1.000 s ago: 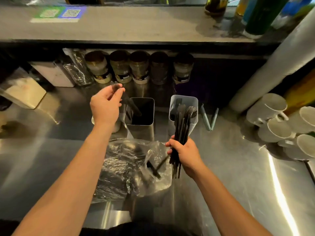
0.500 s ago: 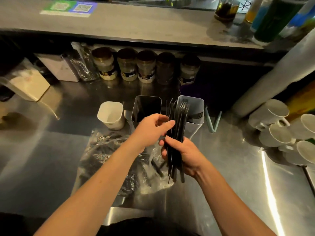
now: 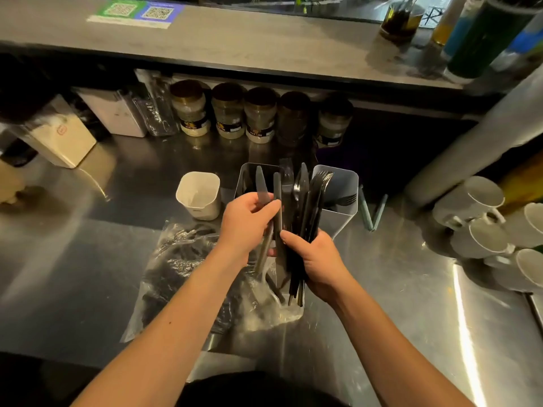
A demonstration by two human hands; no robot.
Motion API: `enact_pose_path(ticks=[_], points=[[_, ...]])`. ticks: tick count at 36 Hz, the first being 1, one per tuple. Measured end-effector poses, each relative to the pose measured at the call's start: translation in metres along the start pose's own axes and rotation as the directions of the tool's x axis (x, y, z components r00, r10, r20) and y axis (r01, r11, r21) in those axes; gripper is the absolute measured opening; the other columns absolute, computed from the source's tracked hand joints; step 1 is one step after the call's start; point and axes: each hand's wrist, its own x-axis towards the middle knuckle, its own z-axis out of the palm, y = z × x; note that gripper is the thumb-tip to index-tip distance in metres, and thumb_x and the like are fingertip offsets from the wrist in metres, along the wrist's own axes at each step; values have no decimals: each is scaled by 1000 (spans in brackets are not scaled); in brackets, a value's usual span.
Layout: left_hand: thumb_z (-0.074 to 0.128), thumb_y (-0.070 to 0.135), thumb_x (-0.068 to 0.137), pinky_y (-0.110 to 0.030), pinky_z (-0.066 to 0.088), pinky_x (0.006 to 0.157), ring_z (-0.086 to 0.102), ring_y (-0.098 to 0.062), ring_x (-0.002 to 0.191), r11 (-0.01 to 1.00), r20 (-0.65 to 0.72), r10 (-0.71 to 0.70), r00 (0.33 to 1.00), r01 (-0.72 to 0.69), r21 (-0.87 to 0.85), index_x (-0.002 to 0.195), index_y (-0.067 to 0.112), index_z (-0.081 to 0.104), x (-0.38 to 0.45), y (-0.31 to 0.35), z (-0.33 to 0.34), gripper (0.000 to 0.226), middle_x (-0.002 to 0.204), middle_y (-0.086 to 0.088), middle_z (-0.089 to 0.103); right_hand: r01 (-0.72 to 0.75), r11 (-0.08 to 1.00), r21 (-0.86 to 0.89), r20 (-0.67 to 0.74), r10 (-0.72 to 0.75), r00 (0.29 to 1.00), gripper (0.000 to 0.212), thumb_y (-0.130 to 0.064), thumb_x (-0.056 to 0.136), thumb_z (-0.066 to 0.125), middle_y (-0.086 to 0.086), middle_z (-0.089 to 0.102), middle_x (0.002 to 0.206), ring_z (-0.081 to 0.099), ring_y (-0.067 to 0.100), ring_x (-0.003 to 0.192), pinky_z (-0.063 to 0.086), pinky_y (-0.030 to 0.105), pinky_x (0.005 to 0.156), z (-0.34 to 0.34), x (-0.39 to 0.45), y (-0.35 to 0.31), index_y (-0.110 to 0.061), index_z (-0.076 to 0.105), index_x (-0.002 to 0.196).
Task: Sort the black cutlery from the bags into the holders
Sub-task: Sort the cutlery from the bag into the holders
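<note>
My right hand (image 3: 318,261) grips an upright bundle of black cutlery (image 3: 305,201), forks and knives fanned at the top. My left hand (image 3: 245,223) pinches a black knife (image 3: 261,186) at the bundle's left side, its blade pointing up. Behind the hands stand a steel holder (image 3: 245,179), mostly hidden, a grey holder (image 3: 342,198) with forks inside, and a small white cup holder (image 3: 199,195). A clear plastic bag (image 3: 188,268) with more black cutlery lies on the steel counter beneath my forearms.
Several spice jars (image 3: 227,114) line the back under a raised shelf (image 3: 235,42). White mugs (image 3: 482,224) cluster at the right. A white box (image 3: 63,139) sits at the left. Two green sticks (image 3: 371,211) lie beside the grey holder.
My left hand came back from the steel holder to the bundle and now draws a knife out to the left. The right hand has raised the bundle slightly.
</note>
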Motion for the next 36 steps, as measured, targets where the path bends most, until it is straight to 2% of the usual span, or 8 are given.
enact_pose_path(ticks=[2,8,15,21,26,29,31,36], points=[[70,21,93,-37,58,50,70,-10,67,1000,0,-10,1000,10,-28,103,20,71,1,-1,-2,10,89,-2,73,5,1000,-30,-8,-5,1000,23,-11,97,62,17,76,104,75,30,84,53,46,73,0,-1,-1,-2,64,118],[71,22,92,-39,61,79,72,-20,93,1000,-12,3,1000,-3,-11,102,25,73,5,-7,-2,11,93,1,76,25,997,-73,-51,-28,998,23,-10,96,65,11,77,92,75,29,82,58,50,80,-1,-4,-1,-2,61,117],[68,18,94,-25,58,64,73,-19,89,999,11,2,1000,-2,-32,105,21,73,6,-6,-2,13,96,-4,75,31,993,-115,-59,-38,998,23,-11,98,63,11,77,100,74,28,81,54,60,85,-2,-3,-3,-4,60,119],[72,19,91,-30,59,79,73,-15,93,1000,29,9,1000,-8,-24,105,23,72,9,-11,0,14,95,1,76,30,991,-130,-110,-45,993,18,-13,94,68,9,77,87,74,24,76,58,35,68,-1,-4,-4,-8,65,112],[75,20,88,-30,59,79,72,-14,91,998,84,15,996,-19,51,103,25,72,12,-14,0,16,93,1,76,39,988,-149,-156,-63,986,15,-16,93,70,10,76,90,75,27,78,55,28,60,-2,-2,-1,-14,67,108],[74,18,89,-23,55,69,72,-15,84,999,8,48,999,-48,-4,97,27,71,19,-7,-4,13,88,0,76,40,994,-104,-224,-63,973,13,-13,93,69,9,77,90,76,29,82,61,37,68,-3,1,0,-7,68,105],[72,15,91,-19,54,65,71,-11,80,992,-85,46,995,-56,-111,100,22,70,28,1,-10,11,88,-1,75,30,997,-77,-273,-50,961,15,-10,94,67,11,77,90,75,26,81,60,33,67,-6,4,0,0,68,104],[68,16,95,-27,59,77,74,-15,93,977,-233,44,972,-90,-191,103,17,71,65,23,-30,9,97,-3,75,-8,1000,-28,-311,-2,951,22,-8,97,63,16,76,92,72,23,72,56,30,62,-15,9,3,9,64,110]])
